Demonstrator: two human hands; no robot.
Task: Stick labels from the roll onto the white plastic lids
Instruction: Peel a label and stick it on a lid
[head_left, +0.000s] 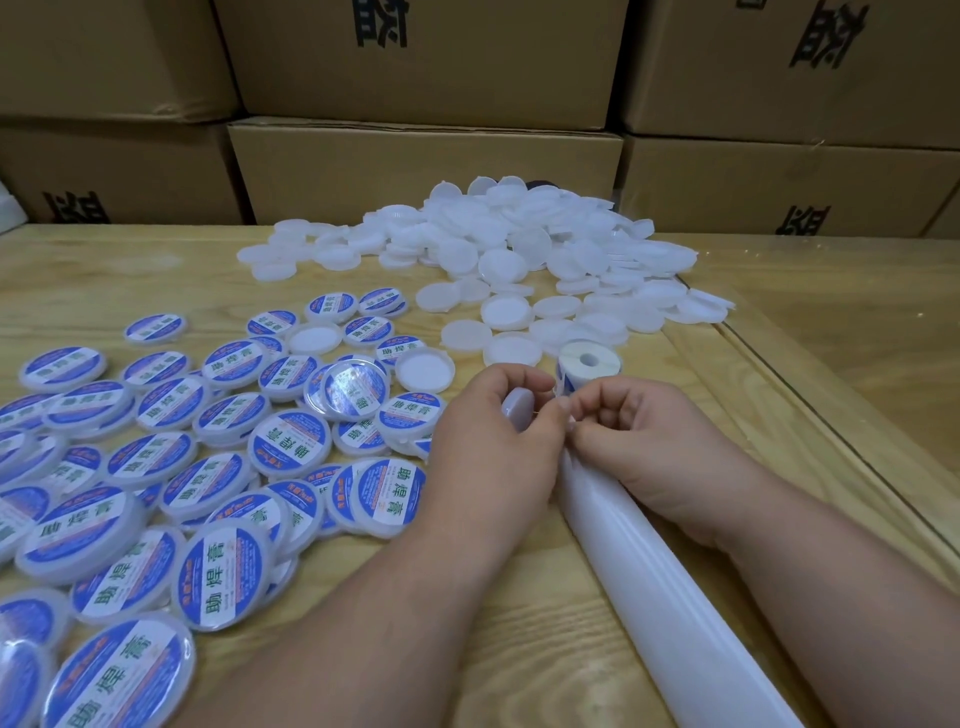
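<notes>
The left hand (493, 415) held a lid (519, 408); the right hand (634, 431) pinched a label (563, 387) off the roll (587, 361) mid-desk (519, 649). The label looked thin, limp and sticky: hold its edge.

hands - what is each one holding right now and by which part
The left hand grips a blank white lid by its rim. The right hand pinches the free end of the label strip coming off the roll.
</notes>
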